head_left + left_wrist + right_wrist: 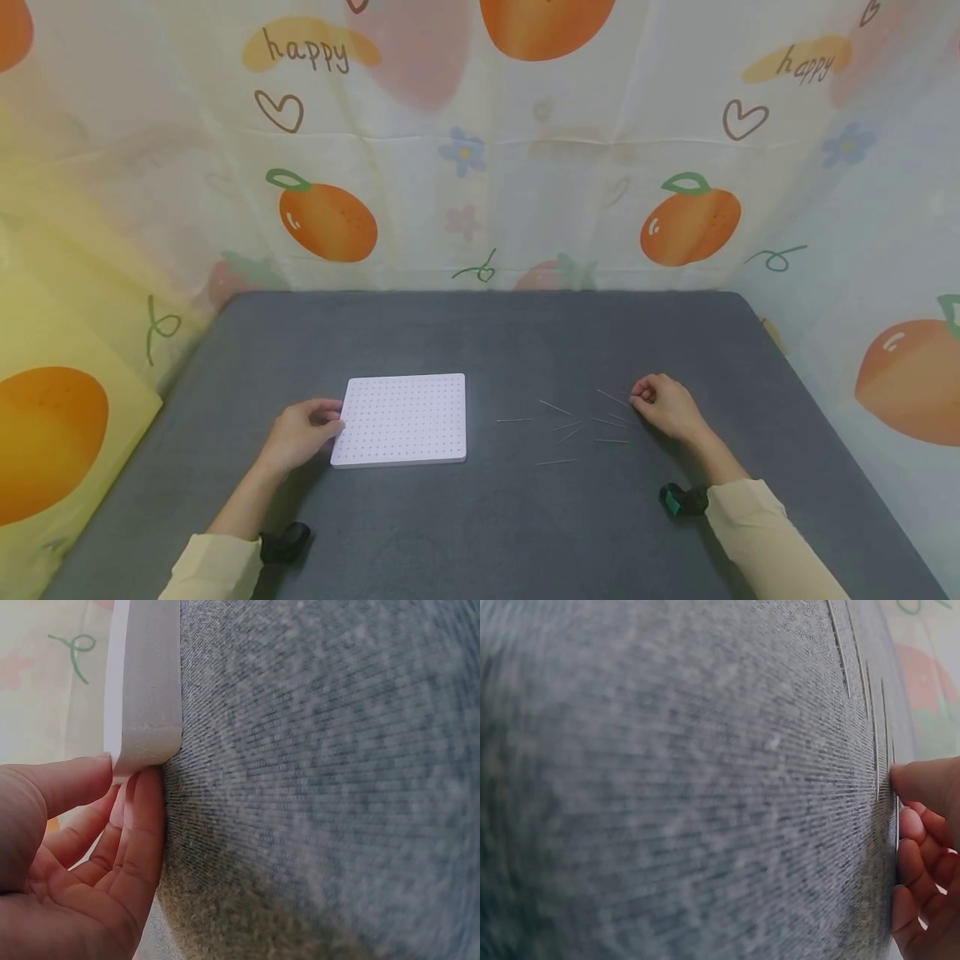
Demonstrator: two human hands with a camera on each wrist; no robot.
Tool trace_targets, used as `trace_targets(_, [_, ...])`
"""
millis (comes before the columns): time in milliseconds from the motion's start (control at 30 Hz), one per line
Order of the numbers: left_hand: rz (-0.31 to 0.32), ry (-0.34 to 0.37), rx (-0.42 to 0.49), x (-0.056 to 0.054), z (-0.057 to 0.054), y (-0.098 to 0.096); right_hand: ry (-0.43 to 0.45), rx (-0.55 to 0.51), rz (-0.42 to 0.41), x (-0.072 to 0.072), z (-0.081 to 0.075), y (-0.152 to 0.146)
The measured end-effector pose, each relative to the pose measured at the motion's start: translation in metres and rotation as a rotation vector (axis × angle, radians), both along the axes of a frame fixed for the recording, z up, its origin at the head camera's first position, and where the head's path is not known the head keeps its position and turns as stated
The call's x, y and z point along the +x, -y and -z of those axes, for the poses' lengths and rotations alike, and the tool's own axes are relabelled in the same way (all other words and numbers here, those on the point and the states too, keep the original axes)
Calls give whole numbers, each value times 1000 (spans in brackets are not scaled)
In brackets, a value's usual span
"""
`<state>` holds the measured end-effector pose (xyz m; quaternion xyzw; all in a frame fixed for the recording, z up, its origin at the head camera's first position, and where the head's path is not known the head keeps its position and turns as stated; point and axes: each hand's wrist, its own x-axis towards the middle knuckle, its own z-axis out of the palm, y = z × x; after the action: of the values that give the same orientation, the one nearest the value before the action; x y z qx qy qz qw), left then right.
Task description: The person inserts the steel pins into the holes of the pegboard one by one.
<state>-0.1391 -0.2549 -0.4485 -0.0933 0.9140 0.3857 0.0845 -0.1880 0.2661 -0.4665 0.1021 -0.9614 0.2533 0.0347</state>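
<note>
A white square board with rows of small holes lies flat on the grey table. At its left edge my left hand grips it; in the left wrist view the thumb presses the top rim of the board while the curled fingers touch its side near a corner. Several thin metal pins lie scattered to the right of the board. My right hand is at the far right of this scatter, fingers down at the cloth. A thin metal pin runs between its thumb and fingers, which pinch it.
Grey ribbed cloth covers the table. A printed curtain with oranges hangs behind the far edge and along both sides. On each wrist sits a black camera, the left one and the right one close above the cloth.
</note>
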Motion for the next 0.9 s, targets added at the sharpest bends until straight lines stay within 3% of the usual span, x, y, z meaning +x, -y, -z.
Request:
trace_targets(367, [-4,12,5,1,-3,-1,-14,17,46,-1,1,2])
trace_targets(900, [-5,22,4,0,-2,0,15,36,31,-2,-3,2])
